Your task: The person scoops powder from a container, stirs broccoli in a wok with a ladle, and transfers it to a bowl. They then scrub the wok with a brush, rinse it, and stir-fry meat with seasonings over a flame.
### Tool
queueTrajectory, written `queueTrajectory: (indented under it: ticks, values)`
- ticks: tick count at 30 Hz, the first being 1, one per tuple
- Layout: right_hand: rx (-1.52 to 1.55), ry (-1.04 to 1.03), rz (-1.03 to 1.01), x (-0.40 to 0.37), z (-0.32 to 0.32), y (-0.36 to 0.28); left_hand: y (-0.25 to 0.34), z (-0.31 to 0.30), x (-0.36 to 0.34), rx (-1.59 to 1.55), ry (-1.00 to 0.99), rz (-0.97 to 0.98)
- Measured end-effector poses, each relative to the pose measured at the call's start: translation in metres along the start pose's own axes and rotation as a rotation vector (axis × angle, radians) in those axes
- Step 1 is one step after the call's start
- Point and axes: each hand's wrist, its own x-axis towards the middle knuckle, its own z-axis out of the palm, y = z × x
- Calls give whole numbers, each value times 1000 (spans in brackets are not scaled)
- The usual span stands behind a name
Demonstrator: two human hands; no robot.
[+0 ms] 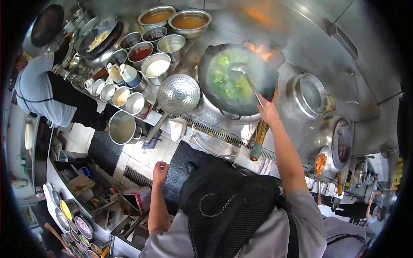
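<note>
fingers (pixel 266 107) of the right hand (pixel 269 112) are wrapped tight around the end of a ladle (pixel 249 84); its long handle slants up and away from the hand, and its bowl sits down in the greenish broth of a big dark wok (pixel 204 73); broccoli (pixel 223 84) floats in the broth just beside the ladle's bowl; orange flame (pixel 263 52) licks up behind the far rim; the left hand (pixel 160 168) hangs low by the person's side, well apart from the stove, fingers curled loosely inward on nothing; a round perforated strainer (pixel 178 93) lies just left of the wok, its handle running down toward a steel pot (pixel 121 127); a cluster of steel bowls (pixel 156 68) with sauces and powders stands beyond the strainer; a bamboo brush (pixel 260 133) lies on the stove edge below the right hand; far left, a co-worker (pixel 36 92) in a grey shirt stands at a second wok (pixel 101 38).
</note>
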Motion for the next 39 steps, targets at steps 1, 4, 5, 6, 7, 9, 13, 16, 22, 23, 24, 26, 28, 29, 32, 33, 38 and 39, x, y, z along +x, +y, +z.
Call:
queueTrajectory:
  ticks: [1, 4, 5, 6, 7, 9, 13, 16, 22, 23, 24, 26, 28, 29, 32, 33, 38, 39]
  values:
    - [88, 59, -96, 6, 5, -6, 4, 0, -3, 13, 11, 21]
    - [267, 40, -114, 9, 9, -20, 18, -3, -8, -66, 124, 176]
    - [293, 1, -100, 4, 7, -24, 36, -10, -9, -32, 203, 257]
    - [317, -37, -86, -2, 8, -26, 68, -17, -14, -154, 270, 254]
    - [315, -42, -85, -8, 10, -23, 77, -25, -7, -93, 344, 306]
    - [332, -34, -266, -26, 12, -10, 91, -40, 11, 31, 451, 371]
    - [220, -131, -127, -72, -7, -8, 97, -61, 78, 283, 471, 571]
    - [105, -12, -245, -99, -16, 5, 91, -56, 127, 400, 380, 615]
    - [-227, -24, -81, -140, -54, 9, 104, -38, 149, 278, -124, 363]
    - [-226, -8, -67, -147, -63, 5, 110, -34, 142, 312, -114, 330]
    - [-227, 7, -54, -154, -72, 2, 111, -30, 139, 311, -131, 334]
    - [-268, 70, -42, -168, -87, 0, 111, -24, 132, 239, -156, 290]
    - [-303, 133, -46, -179, -110, -8, 115, -20, 121, 291, -118, 348]
    - [-272, 128, -40, -186, -127, -16, 116, -19, 116, 345, -72, 407]
    - [-227, 102, -5, -200, -163, -35, 109, -13, 112, 335, -23, 437]
    - [-219, 84, 25, -203, -168, -37, 109, -13, 113, 331, -40, 413]
    - [-270, 7, -41, -179, -126, 10, 112, -12, 107, 277, -34, 419]
    - [-326, -8, 4, -168, -107, 18, 134, -18, 94, 454, 35, 408]
